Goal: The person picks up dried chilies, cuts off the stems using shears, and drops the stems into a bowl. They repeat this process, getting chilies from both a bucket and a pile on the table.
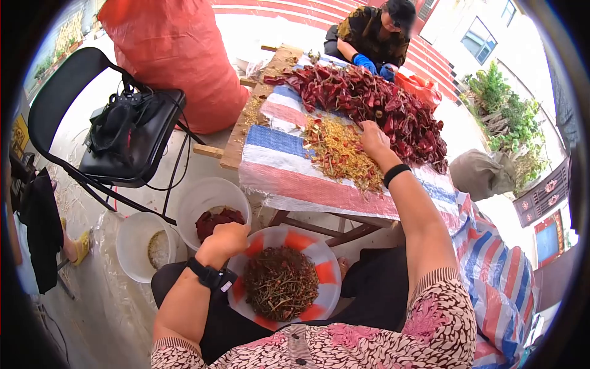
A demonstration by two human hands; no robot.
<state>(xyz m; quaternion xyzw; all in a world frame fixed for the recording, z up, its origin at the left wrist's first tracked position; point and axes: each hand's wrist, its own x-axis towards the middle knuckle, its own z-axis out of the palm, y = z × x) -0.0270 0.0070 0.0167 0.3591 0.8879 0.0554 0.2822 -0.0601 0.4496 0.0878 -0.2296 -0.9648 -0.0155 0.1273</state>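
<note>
Dried red chillies (381, 101) lie heaped on a striped sheet (295, 181) over a table. My right hand (373, 138) reaches to the near edge of this heap, beside a pile of yellow seeds (341, 150); its fingertips are bent, and whatever they grip is too small to name. Over the rim of a white bucket (187, 206) with dark red pieces (216, 222) inside is my left hand (226, 241), its fingers curled together, their contents hidden. A red-and-white basin (329, 270) holding brown stems (281, 283) rests at my lap, right of my left hand.
Across the table a person (375, 37) in blue gloves works at the heap. A second white bucket (132, 252) stands at lower left. Behind it are a black chair (132, 163) with a bag and a big red sack (175, 61). A grey sack (482, 175) sits right of the table.
</note>
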